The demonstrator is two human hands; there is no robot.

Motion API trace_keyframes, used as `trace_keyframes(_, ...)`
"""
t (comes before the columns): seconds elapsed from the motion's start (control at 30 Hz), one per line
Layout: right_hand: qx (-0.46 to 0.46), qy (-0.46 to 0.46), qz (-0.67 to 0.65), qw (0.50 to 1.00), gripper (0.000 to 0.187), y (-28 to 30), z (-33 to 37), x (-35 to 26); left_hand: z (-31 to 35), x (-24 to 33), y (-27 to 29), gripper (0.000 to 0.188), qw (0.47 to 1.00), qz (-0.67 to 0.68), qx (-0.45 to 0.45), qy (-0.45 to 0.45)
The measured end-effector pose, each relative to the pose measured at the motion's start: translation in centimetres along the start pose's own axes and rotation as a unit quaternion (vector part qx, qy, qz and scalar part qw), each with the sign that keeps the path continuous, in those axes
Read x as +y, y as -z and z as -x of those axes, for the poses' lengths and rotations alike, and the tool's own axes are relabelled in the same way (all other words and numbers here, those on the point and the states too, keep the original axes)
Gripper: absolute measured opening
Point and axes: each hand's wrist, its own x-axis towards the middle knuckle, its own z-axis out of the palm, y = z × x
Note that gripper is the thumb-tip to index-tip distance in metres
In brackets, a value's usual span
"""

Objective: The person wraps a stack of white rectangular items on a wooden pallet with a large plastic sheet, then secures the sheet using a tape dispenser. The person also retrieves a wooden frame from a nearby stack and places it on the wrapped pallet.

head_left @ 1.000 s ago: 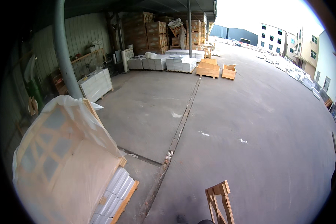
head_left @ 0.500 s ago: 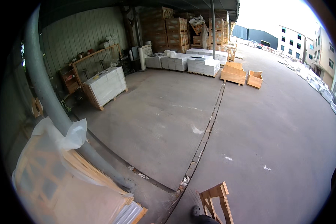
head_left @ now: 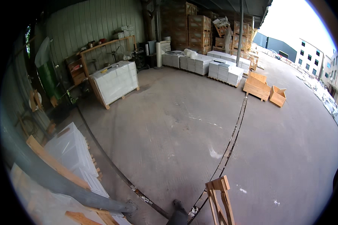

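Neither my left hand nor my right hand shows in the head view. At the lower edge, right of the middle, a light wooden frame (head_left: pixel 216 183) with a crosspiece and slatted legs stands tilted. Its lower end runs out of the picture, and whatever holds it, if anything, is hidden. My dark shoe and trouser leg (head_left: pixel 178 210) show just to the left of it, over the concrete floor (head_left: pixel 165 123).
A grey post (head_left: pixel 73 185) slants across the lower left, beside white stacked slabs (head_left: pixel 69 148) on a pallet. A narrow floor channel (head_left: pixel 233 137) runs to open wooden boxes (head_left: pixel 257 86). Farther back are white stacks (head_left: pixel 225 73), a white-covered crate (head_left: pixel 116 82) and tall crates (head_left: pixel 199 32).
I have stepped forward, and the view has swung left. The post and wrapped crate have slid toward the lower left. The wooden frame has stayed nearly in place in the picture, travelling along with me.
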Motion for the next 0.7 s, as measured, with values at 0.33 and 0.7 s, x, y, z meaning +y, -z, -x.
trace_keyframes(0.33,0.038,-0.041,-0.025,0.998,0.021,0.0,-17.8,-19.0,-21.4,36.7,5.2,0.028,0.984,-0.176,0.034,-0.011)
trace_keyframes(0.7,0.005,0.046,-0.050,0.998,0.026,-1.5,-48.3,-44.5,-31.4,57.4,10.7,0.022,0.991,-0.070,0.096,-0.060)
